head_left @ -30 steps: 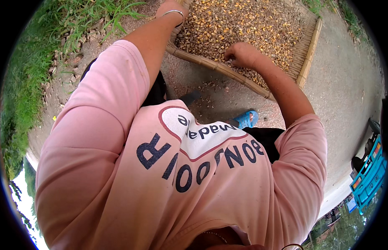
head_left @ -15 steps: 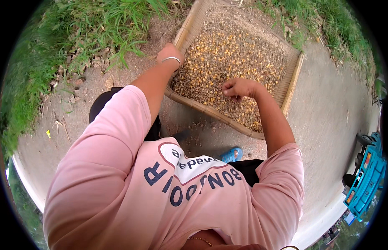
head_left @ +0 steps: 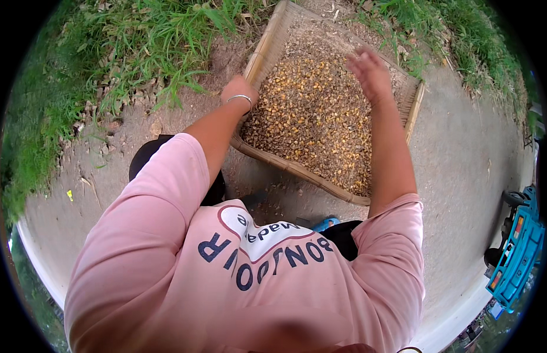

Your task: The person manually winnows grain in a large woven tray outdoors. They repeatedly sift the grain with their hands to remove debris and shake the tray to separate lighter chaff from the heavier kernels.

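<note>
A shallow woven bamboo tray (head_left: 297,169) lies tilted in front of me, its wooden-edged rim running round a broad heap of yellow corn kernels mixed with brownish bits (head_left: 311,117). My left hand (head_left: 238,92), with a silvery bangle at the wrist, is closed round the tray's left rim; its fingertips are hidden. Over the far right part of the tray, my right hand (head_left: 372,73) hovers with fingers apart and slightly blurred. Nothing shows between those fingers. Pale, finer debris covers the tray's far end.
Grass (head_left: 138,53) grows beyond the tray and to the left, with dry leaves along its edge. Grey concrete (head_left: 455,176) stretches to the right, where a turquoise vehicle (head_left: 517,247) stands. A blue sandal (head_left: 326,224) shows below the tray.
My right hand has moved away from me, from low over the near middle of the heap to the far right, and its pinched fingers have spread. My left hand keeps hold of the rim.
</note>
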The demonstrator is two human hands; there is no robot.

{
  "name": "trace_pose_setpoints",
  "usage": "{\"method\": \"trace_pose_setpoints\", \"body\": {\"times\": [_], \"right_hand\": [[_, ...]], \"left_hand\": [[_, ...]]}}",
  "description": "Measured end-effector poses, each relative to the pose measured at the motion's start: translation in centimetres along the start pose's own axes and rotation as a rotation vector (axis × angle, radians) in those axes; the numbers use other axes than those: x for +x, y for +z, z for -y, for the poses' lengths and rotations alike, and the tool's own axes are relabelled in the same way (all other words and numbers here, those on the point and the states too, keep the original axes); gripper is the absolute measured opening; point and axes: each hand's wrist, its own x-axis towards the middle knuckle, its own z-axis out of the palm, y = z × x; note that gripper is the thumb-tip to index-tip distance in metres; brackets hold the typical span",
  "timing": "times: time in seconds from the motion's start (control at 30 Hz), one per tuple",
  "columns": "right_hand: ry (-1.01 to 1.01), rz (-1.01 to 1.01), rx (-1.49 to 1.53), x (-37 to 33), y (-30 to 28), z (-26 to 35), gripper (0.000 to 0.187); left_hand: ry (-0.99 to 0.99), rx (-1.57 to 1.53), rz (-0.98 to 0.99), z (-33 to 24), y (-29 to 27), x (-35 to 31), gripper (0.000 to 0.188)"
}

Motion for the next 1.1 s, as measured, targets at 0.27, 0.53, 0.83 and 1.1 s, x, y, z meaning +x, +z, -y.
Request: {"method": "trace_pose_setpoints", "body": {"times": [0.27,0.53,0.83,1.1], "right_hand": [[-0.195,0.001,-1.130,1.7,-3.5,-9.3,0.041],[-0.040,0.040,-1.259,2.1,-3.3,-10.1,0.040],[-0.118,0.036,-1.061,1.5,-4.3,-11.1,0.030],[-0.224,0.093,-1.138,0.4,-4.8,-8.9,0.025]], "left_hand": [[-0.019,0.024,-0.027,-0.5,0.0,-0.3,0.038],[-0.023,0.059,-0.007,-0.6,0.2,-0.2,0.038],[-0.041,0.082,-0.018,-0.6,0.3,0.2,0.041],[0.013,0.086,-0.009,-1.2,0.0,-0.4,0.037]]}}
